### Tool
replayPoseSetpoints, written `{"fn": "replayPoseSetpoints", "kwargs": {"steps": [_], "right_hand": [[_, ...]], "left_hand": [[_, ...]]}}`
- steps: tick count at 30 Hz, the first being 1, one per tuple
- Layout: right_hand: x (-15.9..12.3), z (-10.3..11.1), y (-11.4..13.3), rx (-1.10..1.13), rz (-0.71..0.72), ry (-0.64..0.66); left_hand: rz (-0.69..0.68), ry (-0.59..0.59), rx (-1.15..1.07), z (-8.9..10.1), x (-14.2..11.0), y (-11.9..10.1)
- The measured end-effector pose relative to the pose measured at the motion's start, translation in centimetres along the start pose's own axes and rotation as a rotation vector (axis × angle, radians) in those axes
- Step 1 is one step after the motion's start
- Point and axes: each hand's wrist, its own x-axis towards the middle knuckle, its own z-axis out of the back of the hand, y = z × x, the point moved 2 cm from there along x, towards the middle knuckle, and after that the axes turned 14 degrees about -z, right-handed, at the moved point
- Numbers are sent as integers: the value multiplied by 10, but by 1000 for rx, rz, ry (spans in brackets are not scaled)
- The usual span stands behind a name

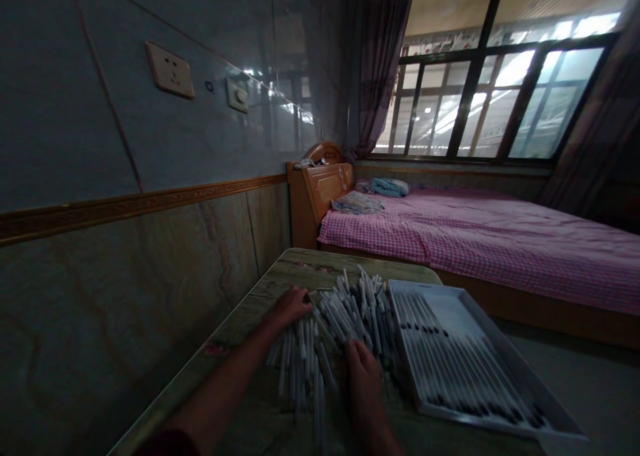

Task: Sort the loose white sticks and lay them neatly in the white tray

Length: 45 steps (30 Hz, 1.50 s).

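We noted the left hand [295,306] palm-down on the near-left side of the heap, fingers slightly curled and partly open. The right hand [363,383] lay flatter among the sticks, fingers extended. We could not tell whether either hand had closed on a stick. Around and ahead of both hands lay a heap of loose white pen-like sticks [345,316], crossed in all directions on a marble-patterned tabletop [295,263]. Right of the right hand sat a shallow white tray [520,359], its rim near the heap, holding a row of parallel sticks [450,356] with dark bands and tips.

We judged three risks. Crossed sticks could snag and drag neighbours along if one were pulled. Round sticks could roll off the tabletop's edge if pushed. A knock from the right hand could disturb the tray's row, and the tray's far corner appeared to reach the table's edge.

Beyond the hands stood a pink checked bed [475,243] with a wooden headboard [320,196]. Farther still was a barred window [500,89].
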Motion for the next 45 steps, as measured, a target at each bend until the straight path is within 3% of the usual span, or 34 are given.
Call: {"fn": "replayPoseSetpoints", "kwargs": {"steps": [10,20,25,31,37,41,45], "right_hand": [[1,-3,-1,-13,12,47],[2,-3,-2,68,13,10],[1,-2,-1,100,38,-8],[-3,-4,0,111,16,42],[-10,-8,2,-61,133,107],[-10,-9,-2,-193,205,103],[-10,-12,-7,-283,285,138]], "left_hand": [[-6,-40,10,-5,-4,-6],[-45,-162,-236,-16,-14,-10],[-51,-277,-460,-18,-25,-10],[65,-555,-746,-13,-33,-1],[92,-759,-1128,-11,-49,-3],[150,-830,-1531,-15,-59,-15],[255,-833,-1787,-17,-62,-23]]}}
